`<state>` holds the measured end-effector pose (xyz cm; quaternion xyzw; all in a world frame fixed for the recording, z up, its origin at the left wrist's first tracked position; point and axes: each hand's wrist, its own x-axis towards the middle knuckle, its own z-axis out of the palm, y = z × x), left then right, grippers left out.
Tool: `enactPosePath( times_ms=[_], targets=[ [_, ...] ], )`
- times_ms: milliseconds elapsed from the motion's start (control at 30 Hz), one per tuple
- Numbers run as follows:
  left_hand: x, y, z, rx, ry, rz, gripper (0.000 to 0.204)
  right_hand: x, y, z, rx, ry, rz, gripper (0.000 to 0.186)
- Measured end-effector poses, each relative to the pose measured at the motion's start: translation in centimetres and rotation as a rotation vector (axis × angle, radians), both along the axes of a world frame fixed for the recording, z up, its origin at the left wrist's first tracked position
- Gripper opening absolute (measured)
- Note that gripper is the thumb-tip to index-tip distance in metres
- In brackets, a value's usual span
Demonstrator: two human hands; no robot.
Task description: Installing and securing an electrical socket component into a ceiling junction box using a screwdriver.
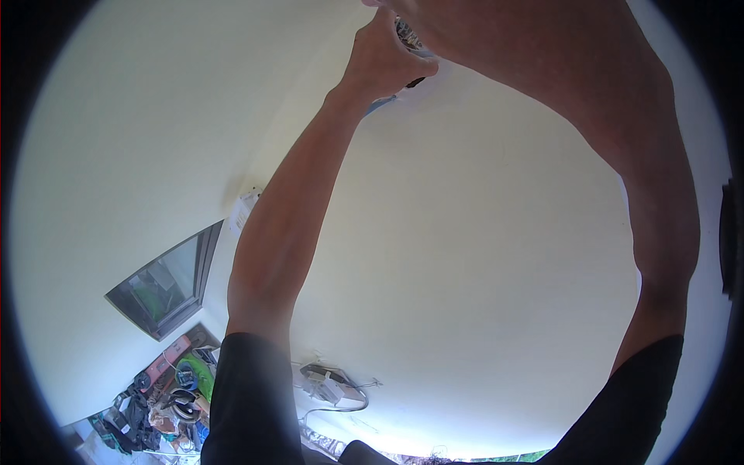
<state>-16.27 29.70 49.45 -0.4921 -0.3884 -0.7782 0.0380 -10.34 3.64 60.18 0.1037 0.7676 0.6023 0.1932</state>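
Observation:
Both my arms are raised toward a pale wall or ceiling surface. My left hand (380, 54) is at the upper middle with fingers bent around a small fitting (411, 35), which has a dark, mottled inside and is largely covered by my hands; what exactly it is I cannot make out. A bit of blue material (380, 105) shows below that hand. My right hand (403, 12) reaches the same spot at the top edge, mostly out of frame or hidden, so its fingers are unclear.
A grey-framed window (159, 279) is at the left, above a jumbled pile of bags and gear (170, 395). A white box (244, 205) sits behind my left forearm. A fixture with a hose (329, 387) is at lower middle, and a dark object (727, 236) at the right rim.

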Motion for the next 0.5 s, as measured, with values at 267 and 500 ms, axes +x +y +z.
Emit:
enactPosePath(
  times_ms=[267, 500],
  targets=[
    [0.8, -0.9, 1.3, 0.044, 0.075, -0.191, 0.066, -0.5, 0.9, 3.5, 0.075, -0.114, -0.148, 0.015],
    [0.7, -1.1, 1.0, 0.040, -0.006, -0.209, 0.053, -1.3, 11.3, 4.5, -1.073, 0.204, 0.371, 0.052]
  ],
)
